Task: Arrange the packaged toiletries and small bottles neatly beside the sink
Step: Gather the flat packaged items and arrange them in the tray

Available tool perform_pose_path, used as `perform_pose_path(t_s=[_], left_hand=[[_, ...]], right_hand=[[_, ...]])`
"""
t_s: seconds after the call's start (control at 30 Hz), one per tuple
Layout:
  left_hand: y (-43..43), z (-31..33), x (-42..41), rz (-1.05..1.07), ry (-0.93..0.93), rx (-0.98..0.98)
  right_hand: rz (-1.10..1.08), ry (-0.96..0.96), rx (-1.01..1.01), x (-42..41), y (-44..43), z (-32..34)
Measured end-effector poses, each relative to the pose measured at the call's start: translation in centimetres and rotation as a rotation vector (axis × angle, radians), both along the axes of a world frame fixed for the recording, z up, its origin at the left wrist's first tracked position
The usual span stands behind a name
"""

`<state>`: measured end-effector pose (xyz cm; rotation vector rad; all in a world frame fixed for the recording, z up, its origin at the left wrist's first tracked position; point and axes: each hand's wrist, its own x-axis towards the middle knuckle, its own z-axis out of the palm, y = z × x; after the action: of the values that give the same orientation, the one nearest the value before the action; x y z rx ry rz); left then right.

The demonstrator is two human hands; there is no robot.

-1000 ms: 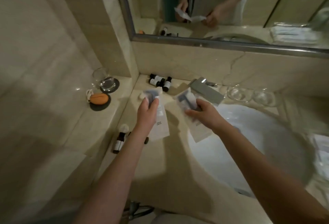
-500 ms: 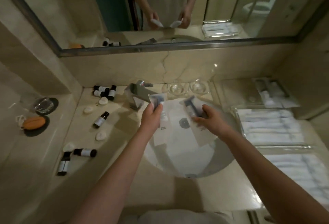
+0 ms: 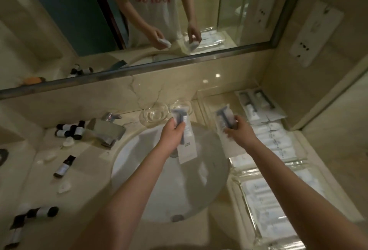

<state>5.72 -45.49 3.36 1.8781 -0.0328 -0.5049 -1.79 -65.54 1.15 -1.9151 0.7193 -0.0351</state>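
Both packets have swung rightward since half a second ago, from over the drain to the far right of the bowl. My left grip pinches a razor packet near its top, fingers curled round it. Its white tail hangs over the sink at about 12 o'clock of the bowl. My right grip pinches a second razor packet the same way, out over the rim at 2 o'clock.

Just beyond the left packet, at 12, stand two glass dishes, and the tap juts in from 10 o'clock. Folded towels lie at 3 o'clock, below my right wrist, and flat packets lie at 1 o'clock near the wall.

From 10 round to 8 o'clock small dark bottles lie scattered on the worktop, with small pale pieces among them and bare stone between. The mirror wall closes off 12 o'clock.
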Motion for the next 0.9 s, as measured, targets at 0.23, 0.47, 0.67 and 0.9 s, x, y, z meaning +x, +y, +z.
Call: perform_pose_path(t_s=[0.23,0.47,0.67,0.9], left_hand=[[-3.6,-1.4,2.5,-0.030,0.004,0.087],[-6.6,-2.4,5.0,-0.036,0.000,0.088],[-9.6,-3.7,5.3,0.005,-0.032,0.112],[-14.6,-4.8,5.8,0.223,0.131,0.024]], right_hand=[[-0.028,0.034,-0.179,5.4,-3.7,-0.6],[0.064,0.193,-0.805,6.7,-5.0,-3.0],[-0.026,-0.030,-0.903,4.6,-6.2,-4.6],[-0.256,-0.082,-0.530,0.5,-6.8,-4.4]])
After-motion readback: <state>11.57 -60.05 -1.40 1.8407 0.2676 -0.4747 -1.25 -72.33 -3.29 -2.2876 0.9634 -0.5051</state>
